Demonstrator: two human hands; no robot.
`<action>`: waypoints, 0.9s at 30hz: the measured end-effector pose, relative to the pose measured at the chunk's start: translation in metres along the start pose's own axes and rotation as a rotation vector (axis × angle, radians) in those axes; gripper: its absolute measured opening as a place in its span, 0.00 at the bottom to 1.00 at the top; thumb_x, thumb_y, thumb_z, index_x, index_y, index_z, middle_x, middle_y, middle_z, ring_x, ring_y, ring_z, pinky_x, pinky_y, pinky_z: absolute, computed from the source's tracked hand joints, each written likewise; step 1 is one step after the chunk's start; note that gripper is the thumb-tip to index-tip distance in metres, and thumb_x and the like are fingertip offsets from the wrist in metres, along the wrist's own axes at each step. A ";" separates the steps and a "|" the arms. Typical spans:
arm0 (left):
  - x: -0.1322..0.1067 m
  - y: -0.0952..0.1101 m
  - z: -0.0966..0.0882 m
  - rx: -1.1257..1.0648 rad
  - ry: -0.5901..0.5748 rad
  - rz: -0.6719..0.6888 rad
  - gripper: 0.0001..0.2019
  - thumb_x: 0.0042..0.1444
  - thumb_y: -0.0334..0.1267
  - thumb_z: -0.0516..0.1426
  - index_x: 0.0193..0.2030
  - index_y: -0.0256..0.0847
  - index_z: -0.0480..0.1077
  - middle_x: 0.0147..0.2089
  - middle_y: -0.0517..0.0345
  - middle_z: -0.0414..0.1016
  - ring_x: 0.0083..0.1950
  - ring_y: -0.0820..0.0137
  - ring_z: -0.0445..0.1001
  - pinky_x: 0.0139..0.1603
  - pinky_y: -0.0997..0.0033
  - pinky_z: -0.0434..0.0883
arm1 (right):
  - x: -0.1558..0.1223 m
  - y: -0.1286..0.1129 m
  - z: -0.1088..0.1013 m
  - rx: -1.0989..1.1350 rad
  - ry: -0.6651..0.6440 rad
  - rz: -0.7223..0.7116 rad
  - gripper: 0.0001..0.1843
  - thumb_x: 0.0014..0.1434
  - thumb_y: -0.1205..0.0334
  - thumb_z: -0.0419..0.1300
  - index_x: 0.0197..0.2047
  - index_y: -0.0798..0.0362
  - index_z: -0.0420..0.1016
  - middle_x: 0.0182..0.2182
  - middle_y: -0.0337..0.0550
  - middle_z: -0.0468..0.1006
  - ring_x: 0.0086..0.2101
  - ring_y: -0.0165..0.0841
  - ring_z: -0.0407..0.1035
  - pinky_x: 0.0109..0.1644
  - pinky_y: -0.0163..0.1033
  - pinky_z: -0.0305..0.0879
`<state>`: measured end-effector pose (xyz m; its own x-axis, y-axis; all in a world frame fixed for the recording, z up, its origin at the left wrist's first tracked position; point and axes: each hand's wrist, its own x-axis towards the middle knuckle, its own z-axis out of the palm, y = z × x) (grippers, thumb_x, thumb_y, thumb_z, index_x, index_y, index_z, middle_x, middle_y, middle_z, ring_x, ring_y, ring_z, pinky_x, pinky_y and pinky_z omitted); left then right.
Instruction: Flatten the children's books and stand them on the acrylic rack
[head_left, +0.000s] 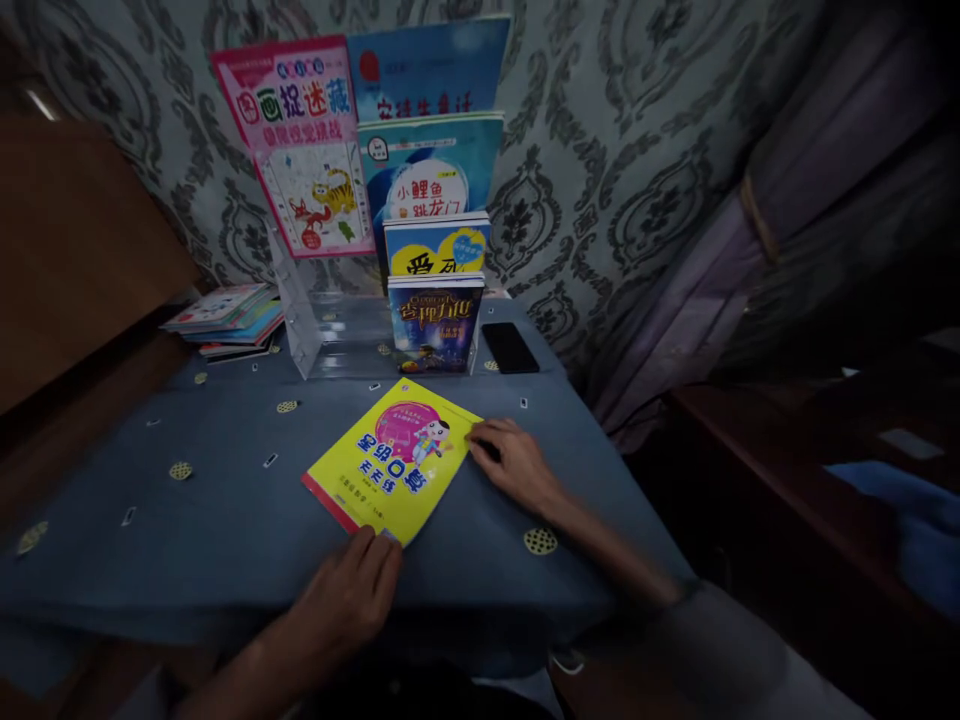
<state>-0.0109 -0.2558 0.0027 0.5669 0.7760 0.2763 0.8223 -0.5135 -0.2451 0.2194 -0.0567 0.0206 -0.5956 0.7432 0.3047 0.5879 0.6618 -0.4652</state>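
Observation:
A yellow workbook [394,460] with a red spine lies flat on the blue tablecloth [225,500], turned at an angle. My left hand [349,595] rests at its near corner, fingers stretched out and touching the edge. My right hand [514,462] lies beside the book's right edge, fingers curled with the tips on that edge. Neither hand has lifted the book.
A clear tiered stand [315,330] at the back of the table holds several upright books [435,320], and a pink book [304,145] leans at its left. A stack of books [229,320] lies far left. A black phone [510,347] lies right of the stand. Curtain and dark furniture fill the right.

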 end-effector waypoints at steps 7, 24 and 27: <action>0.066 0.017 0.003 0.009 -0.010 -0.029 0.11 0.63 0.25 0.52 0.51 0.28 0.70 0.39 0.44 0.75 0.44 0.57 0.76 0.45 0.59 0.76 | 0.049 0.015 0.014 0.045 -0.083 -0.041 0.14 0.61 0.67 0.57 0.48 0.57 0.80 0.53 0.57 0.80 0.54 0.44 0.73 0.60 0.49 0.67; 0.074 -0.008 -0.015 -0.401 -0.096 -0.100 0.11 0.69 0.32 0.50 0.42 0.37 0.73 0.43 0.48 0.76 0.45 0.61 0.72 0.49 0.55 0.75 | -0.016 -0.010 0.037 0.187 -0.095 -0.175 0.17 0.63 0.60 0.60 0.55 0.54 0.76 0.61 0.54 0.72 0.64 0.43 0.61 0.66 0.56 0.58; 0.074 -0.015 -0.013 -0.502 -0.076 -0.100 0.13 0.70 0.32 0.49 0.43 0.37 0.75 0.42 0.49 0.77 0.45 0.63 0.74 0.49 0.55 0.76 | -0.019 -0.012 0.035 0.186 -0.112 -0.180 0.18 0.64 0.59 0.60 0.55 0.52 0.76 0.62 0.53 0.71 0.64 0.43 0.61 0.66 0.57 0.57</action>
<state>0.0194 -0.1954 0.0391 0.4948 0.8450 0.2031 0.8047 -0.5337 0.2600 0.2043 -0.0823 -0.0089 -0.7443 0.5932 0.3068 0.3629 0.7449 -0.5598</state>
